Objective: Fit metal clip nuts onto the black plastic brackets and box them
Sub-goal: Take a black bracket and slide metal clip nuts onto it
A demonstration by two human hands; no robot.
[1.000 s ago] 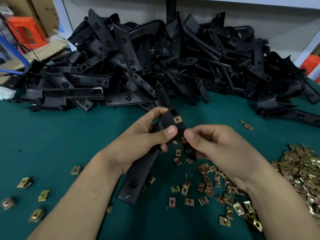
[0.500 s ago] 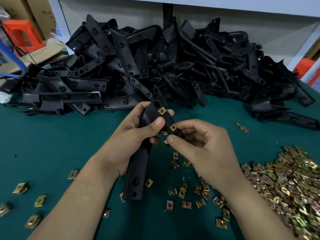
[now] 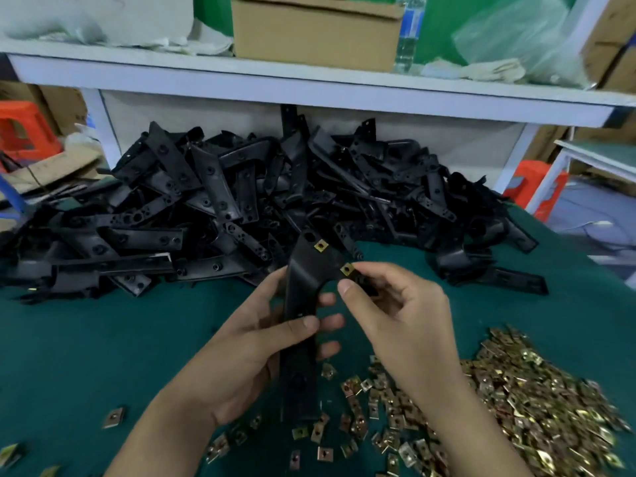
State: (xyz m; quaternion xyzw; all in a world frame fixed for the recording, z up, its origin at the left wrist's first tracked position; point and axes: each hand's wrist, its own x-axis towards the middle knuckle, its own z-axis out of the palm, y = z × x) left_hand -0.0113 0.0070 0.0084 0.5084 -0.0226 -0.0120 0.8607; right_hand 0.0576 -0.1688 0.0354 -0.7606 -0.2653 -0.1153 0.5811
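Note:
My left hand (image 3: 254, 352) grips the long stem of a black plastic bracket (image 3: 303, 280), held upright above the green table. Two brass clip nuts sit on the bracket's forked top: one (image 3: 320, 245) on the upper arm, another (image 3: 347, 269) on the right arm. My right hand (image 3: 395, 311) pinches that right arm just beside the second clip nut, thumb underneath and forefinger on top. A large heap of loose clip nuts (image 3: 537, 407) lies at the right, with scattered ones (image 3: 351, 421) below my hands.
A big pile of black brackets (image 3: 241, 208) fills the back of the green table (image 3: 86, 356). A white shelf (image 3: 309, 84) with a cardboard box (image 3: 316, 29) runs above it. Orange stools stand left (image 3: 20, 129) and right (image 3: 537, 187). A few clip nuts (image 3: 113, 417) lie at the left.
The view has tilted up, showing the shelf. My left hand has slid down the bracket's stem, and my right hand's thumb and forefinger have moved further out along the right arm.

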